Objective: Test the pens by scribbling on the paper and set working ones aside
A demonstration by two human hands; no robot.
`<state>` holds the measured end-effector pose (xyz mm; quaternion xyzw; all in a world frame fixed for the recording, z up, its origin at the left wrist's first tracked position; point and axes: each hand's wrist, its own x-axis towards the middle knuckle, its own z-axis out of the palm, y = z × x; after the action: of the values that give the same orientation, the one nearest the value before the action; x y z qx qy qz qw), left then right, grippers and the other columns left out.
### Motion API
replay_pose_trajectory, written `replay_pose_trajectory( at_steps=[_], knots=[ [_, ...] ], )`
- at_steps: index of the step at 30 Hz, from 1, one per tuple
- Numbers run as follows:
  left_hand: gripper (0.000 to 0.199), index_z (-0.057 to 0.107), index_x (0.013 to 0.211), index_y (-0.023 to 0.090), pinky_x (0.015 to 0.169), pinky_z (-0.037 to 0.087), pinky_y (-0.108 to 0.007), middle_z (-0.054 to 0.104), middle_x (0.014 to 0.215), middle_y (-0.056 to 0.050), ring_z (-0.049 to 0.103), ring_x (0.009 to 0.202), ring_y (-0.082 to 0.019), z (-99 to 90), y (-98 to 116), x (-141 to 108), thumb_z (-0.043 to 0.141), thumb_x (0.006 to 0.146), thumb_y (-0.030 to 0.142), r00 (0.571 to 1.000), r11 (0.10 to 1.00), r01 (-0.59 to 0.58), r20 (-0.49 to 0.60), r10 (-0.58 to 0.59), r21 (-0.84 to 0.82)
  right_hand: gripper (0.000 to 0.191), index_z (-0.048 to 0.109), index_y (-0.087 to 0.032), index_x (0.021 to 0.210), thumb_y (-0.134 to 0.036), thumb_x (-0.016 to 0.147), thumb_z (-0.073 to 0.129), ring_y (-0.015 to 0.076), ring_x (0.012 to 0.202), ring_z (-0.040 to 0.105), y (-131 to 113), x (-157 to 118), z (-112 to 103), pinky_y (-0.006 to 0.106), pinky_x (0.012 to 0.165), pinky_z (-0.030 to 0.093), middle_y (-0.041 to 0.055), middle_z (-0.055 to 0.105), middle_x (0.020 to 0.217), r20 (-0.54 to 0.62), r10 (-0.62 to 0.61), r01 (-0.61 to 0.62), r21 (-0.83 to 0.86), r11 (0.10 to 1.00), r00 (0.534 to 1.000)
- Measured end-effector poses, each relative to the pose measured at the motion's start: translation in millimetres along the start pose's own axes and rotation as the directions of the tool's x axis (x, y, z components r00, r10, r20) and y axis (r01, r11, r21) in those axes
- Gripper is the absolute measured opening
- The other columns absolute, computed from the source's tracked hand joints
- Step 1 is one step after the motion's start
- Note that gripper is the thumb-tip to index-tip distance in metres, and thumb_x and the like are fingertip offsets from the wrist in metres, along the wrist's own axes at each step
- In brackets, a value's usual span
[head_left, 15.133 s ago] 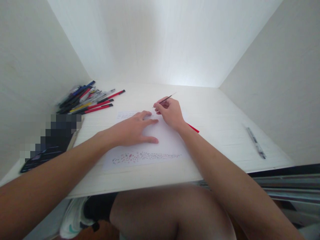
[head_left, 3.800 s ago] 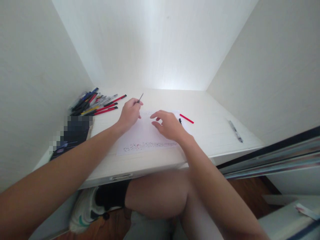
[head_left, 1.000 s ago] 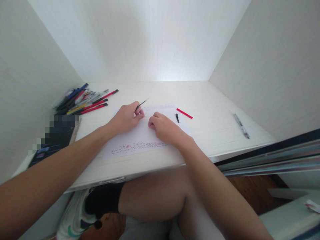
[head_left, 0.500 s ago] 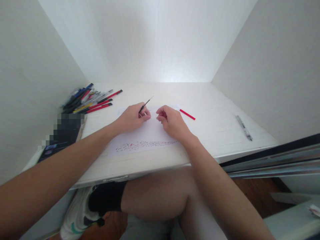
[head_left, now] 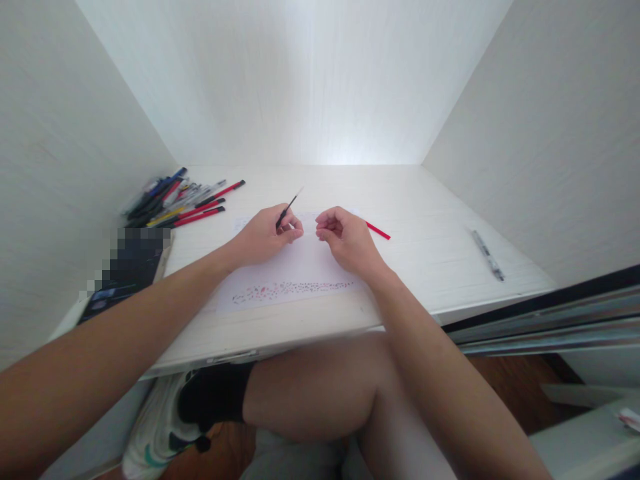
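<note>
Pen refill slants at frame centre, clamped in the grip of the left hand, while the right hand, grip nearly together, can't tell if loaded, has just shifted to hide the red tube's near end, leaving only the left visibly on the refill.

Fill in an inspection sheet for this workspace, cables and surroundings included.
Surface: white desk, marked paper lying on it.
Things at hand: thin black stick; red strip, partly hidden by the right hand.
Clutter: pile of pens and partly pixelated dark item, left; translucent pen, right.
Hands: left hand holds the thin black stick; right hand has curled fingers, contents unclear.
Cables: nothing seen.
Surroundings: pale walls behind and at both sides; leg and shoe below.
</note>
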<state>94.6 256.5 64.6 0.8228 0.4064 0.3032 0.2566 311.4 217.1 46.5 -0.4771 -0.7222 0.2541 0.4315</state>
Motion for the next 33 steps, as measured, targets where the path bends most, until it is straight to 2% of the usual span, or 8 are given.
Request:
replay_pose_trajectory(
  at_steps=[8,16,22,29,33],
  knots=[
    [0.022,0.045,0.077,0.024,0.070,0.050,-0.035,0.073,0.089,-0.005,0.063,0.077,-0.019,0.3,-0.9,-0.2,0.064,0.081,0.035,0.999,0.999,0.030,-0.014,-0.030,0.013,0.014,0.063,-0.022,0.103,-0.022,0.090,0.060,0.0218,0.100,0.070,0.3,-0.2,0.3,0.040,0.094,0.054,0.0067,0.075,0.104,0.012,0.004,-0.004,0.003,1.000,1.000],
    [0.029,0.038,0.074,0.025,0.070,0.050,-0.036,0.075,0.089,-0.005,0.062,0.075,-0.018,-0.2,-0.2,-0.5,0.065,0.082,0.033,1.000,0.999,0.003,-0.027,-0.004,-0.043,0.012,0.063,-0.022,0.103,-0.022,0.091,0.062,0.0213,0.098,0.070,1.0,-0.4,1.8,0.039,0.093,0.054,0.0065,0.075,0.103,-0.010,-0.020,0.020,0.009,1.000,1.000],
    [0.027,0.042,0.076,0.024,0.070,0.051,-0.036,0.075,0.089,-0.005,0.064,0.075,-0.018,-0.8,2.7,-1.1,0.066,0.081,0.032,0.999,0.998,0.032,-0.039,-0.034,-0.046,0.012,0.064,-0.022,0.102,-0.023,0.090,0.065,0.0217,0.099,0.070,-2.7,-0.8,2.4,0.041,0.094,0.054,0.0060,0.075,0.102,0.008,0.005,-0.005,0.012,1.000,1.000],
    [0.030,0.040,0.074,0.024,0.065,0.050,-0.034,0.076,0.089,-0.006,0.064,0.071,-0.017,-1.0,2.2,-1.6,0.069,0.081,0.032,0.998,0.994,0.032,-0.053,-0.037,-0.102,0.012,0.067,-0.021,0.101,-0.021,0.089,0.068,0.0204,0.099,0.072,-1.5,-1.3,1.4,0.040,0.094,0.056,0.0063,0.077,0.102,-0.021,-0.043,0.044,0.058,0.997,0.999],
    [0.032,0.040,0.074,0.024,0.060,0.048,-0.031,0.073,0.081,-0.003,0.065,0.066,-0.016,-0.8,-1.0,-1.6,0.071,0.081,0.031,0.997,0.987,0.042,-0.063,-0.053,-0.157,0.011,0.070,-0.021,0.098,-0.018,0.087,0.071,0.0199,0.094,0.073,-0.3,-1.1,3.3,0.040,0.092,0.058,0.0052,0.077,0.099,-0.049,-0.076,0.080,0.078,0.994,0.996]
  ],
)
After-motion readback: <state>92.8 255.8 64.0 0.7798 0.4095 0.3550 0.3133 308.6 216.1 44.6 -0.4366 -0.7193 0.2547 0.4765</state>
